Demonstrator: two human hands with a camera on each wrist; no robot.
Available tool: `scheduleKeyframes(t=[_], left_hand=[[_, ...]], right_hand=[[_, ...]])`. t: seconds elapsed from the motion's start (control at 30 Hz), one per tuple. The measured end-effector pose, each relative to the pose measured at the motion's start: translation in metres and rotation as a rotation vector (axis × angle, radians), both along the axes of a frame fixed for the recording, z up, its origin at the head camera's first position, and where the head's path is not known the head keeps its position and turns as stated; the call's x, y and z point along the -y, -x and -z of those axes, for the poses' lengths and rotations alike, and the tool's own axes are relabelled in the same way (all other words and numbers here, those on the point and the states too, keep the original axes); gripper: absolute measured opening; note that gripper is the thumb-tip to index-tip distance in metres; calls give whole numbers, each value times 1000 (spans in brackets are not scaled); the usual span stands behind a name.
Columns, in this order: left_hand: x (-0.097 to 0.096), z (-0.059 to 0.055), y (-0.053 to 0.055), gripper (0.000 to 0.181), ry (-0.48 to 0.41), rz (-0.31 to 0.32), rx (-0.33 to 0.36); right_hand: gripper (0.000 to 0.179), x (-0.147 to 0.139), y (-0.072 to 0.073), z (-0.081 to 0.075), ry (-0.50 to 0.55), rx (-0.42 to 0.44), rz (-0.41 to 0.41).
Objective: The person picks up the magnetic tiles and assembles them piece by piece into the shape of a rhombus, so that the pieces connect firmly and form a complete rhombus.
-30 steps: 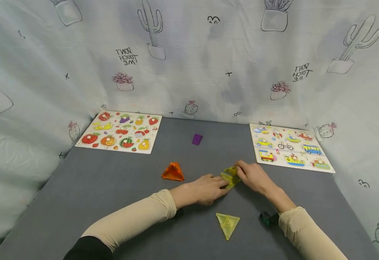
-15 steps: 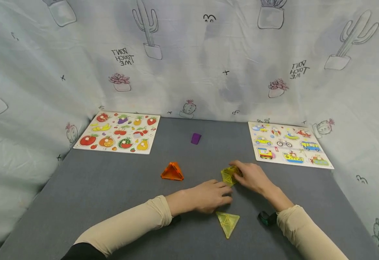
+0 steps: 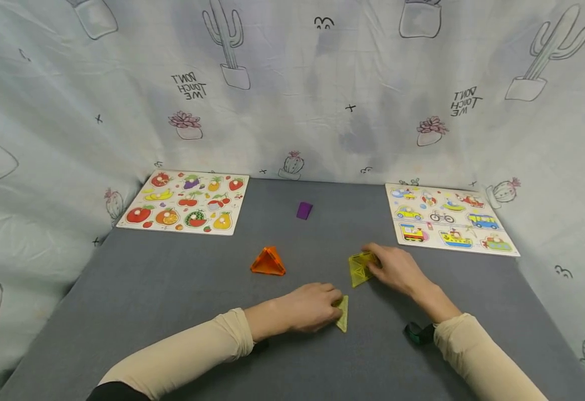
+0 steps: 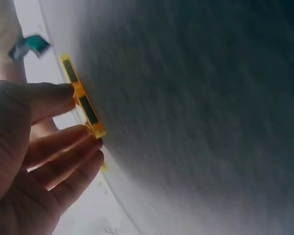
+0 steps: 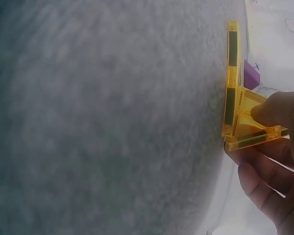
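My left hand pinches a yellow translucent triangular magnetic tile between thumb and fingers. In the left wrist view, dark magnet strips show along that tile's edge. Farther right, my right hand holds several yellow triangular tiles joined together. The right wrist view shows the thumb on one face of the joined tiles and fingers behind, with two pieces meeting at an angle. A small gap separates the left tile from the joined ones. To the left stands an orange pyramid of triangular tiles.
A purple block lies near the back of the grey table. A fruit puzzle board sits back left, a vehicle puzzle board back right. A patterned curtain rises behind.
My left hand let go of the joined tiles, drew back toward me and picked up the loose yellow triangle, now tilted up. My right hand keeps holding the joined tiles and has turned them slightly.
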State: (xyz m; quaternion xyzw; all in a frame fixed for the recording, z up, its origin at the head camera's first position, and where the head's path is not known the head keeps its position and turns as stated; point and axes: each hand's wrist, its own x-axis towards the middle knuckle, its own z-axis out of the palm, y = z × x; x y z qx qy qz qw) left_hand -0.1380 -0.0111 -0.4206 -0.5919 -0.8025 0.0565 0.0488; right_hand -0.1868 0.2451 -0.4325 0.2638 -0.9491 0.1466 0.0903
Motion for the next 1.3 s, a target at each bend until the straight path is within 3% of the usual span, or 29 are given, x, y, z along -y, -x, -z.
scheduleKeyframes(t=[0.2,0.47,0.67,0.83,1.07,1.3], left_hand=[[8,-1,17,15,8,-180,-13],[0,4,33,17,-6,-338,51],[-6,9,40,16,-86,-350,52],[-6,10,43,22,-100,-366,46],[-4,7,44,17,-102,-376,63],[-7,0,46,16,-201,-383,170]], right_hand=[[28,-5,1,0,24,4,-24],[32,1,-1,5,88,55,-92],[32,8,-2,2,129,90,-125],[33,9,-3,-2,141,122,-122],[15,5,-3,-2,133,64,-119],[11,5,-4,1,171,6,-169]])
